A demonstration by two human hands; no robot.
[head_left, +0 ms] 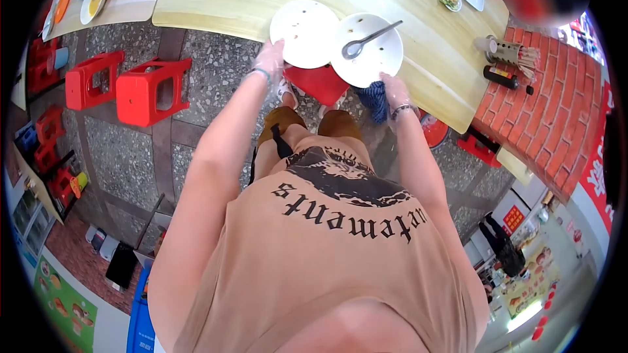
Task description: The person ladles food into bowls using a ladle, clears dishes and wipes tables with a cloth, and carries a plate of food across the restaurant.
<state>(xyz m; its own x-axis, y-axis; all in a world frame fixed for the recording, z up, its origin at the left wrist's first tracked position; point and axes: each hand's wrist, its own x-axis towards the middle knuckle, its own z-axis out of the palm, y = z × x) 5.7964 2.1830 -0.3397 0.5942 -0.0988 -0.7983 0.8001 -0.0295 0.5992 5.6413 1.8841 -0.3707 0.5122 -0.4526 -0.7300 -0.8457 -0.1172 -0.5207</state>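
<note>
Left fingers [278, 50] pinch a white plate [304, 38]; right fingers [387, 81] pinch a second plate [373, 69], a spoon [354, 48] on it. The brown shirt [314, 268] reads "etements".

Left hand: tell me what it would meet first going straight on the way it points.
The left hand would meet the white plate at its fingers first. Past that, the wood-patterned tabletop looks free to the picture's edge, though the plate's height over it is unclear.

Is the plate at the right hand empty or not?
Not empty: a spoon lies on the plate, bowl toward its middle, and a few small scraps show too.
</note>
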